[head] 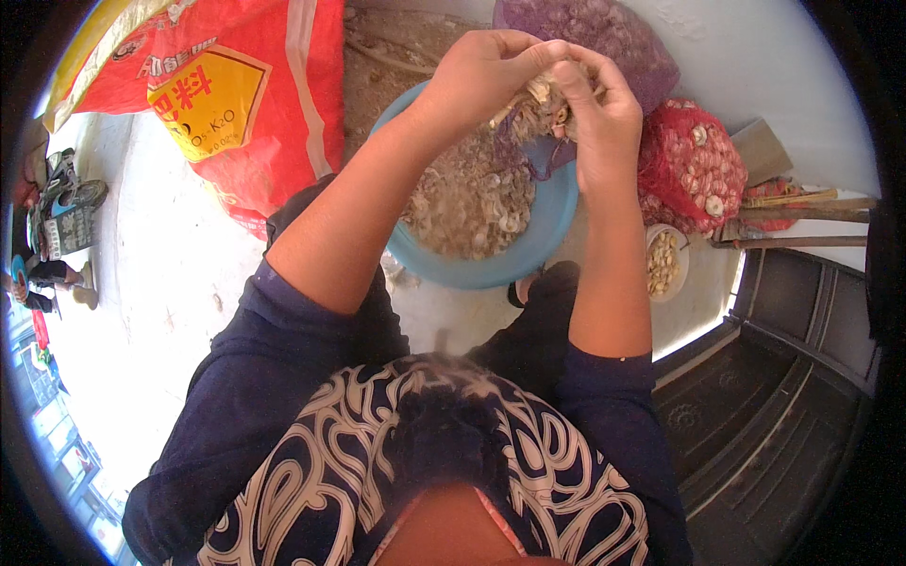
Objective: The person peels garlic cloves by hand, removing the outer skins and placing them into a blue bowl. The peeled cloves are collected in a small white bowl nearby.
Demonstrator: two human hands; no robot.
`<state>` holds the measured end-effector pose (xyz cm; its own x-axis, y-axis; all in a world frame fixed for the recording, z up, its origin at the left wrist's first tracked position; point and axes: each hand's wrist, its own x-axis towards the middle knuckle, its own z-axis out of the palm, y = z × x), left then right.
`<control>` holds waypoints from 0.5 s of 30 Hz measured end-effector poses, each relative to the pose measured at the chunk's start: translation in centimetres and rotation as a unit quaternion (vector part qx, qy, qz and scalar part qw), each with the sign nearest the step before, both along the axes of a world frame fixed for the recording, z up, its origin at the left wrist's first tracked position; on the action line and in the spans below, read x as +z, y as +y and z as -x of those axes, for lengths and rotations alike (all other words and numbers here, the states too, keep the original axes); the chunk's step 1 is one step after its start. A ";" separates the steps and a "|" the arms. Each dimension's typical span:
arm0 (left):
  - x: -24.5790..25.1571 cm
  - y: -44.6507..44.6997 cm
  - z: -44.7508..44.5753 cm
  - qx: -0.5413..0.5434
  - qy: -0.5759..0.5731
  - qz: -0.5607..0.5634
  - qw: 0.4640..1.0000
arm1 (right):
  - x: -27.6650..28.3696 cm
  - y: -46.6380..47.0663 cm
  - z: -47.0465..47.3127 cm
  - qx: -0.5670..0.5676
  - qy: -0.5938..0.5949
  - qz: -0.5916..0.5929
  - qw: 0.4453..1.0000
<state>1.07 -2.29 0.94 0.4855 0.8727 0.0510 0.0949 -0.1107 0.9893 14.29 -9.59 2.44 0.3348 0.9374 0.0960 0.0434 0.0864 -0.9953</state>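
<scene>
My left hand (499, 60) and my right hand (601, 102) meet at the upper middle, fingertips close together. Between and below them is a bunch of dried garlic stalks and roots (541, 106), pinched at its top; which hand bears it is hard to tell. Purple netting (545, 159) hangs just under the bunch. Below my hands stands a blue plastic basin (453, 272), holding a heap of garlic skins and dry scraps (471, 205). A white tub (679, 279) of peeled-looking garlic cloves (662, 263) stands right of my right forearm.
A purple mesh sack of garlic (609, 42) and a red mesh sack of garlic (697, 166) lean by the wall. A large red woven sack (262, 92) stands left. Wooden poles (807, 214) and a dark panelled door (736, 424) are right; a person's legs (71, 274) and a motorcycle (67, 205) far left.
</scene>
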 end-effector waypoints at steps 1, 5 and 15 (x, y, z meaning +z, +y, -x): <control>-0.1 0.0 -0.1 -0.023 -0.062 0.034 0.997 | 0.0 0.0 0.1 -0.018 0.004 0.005 1.000; -0.3 -0.7 -0.6 -0.041 -0.144 0.063 0.987 | -0.4 0.6 0.0 -0.041 0.072 -0.030 0.996; -0.1 -1.1 -0.5 -0.098 -0.179 0.091 0.975 | -0.3 0.4 -0.7 -0.052 0.192 -0.016 0.980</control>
<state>1.59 -3.38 0.85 0.6234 0.7754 0.1012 -0.2647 0.0875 0.9604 15.00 -9.19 2.13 0.4457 0.8948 -0.0270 -0.3244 0.1333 -0.9365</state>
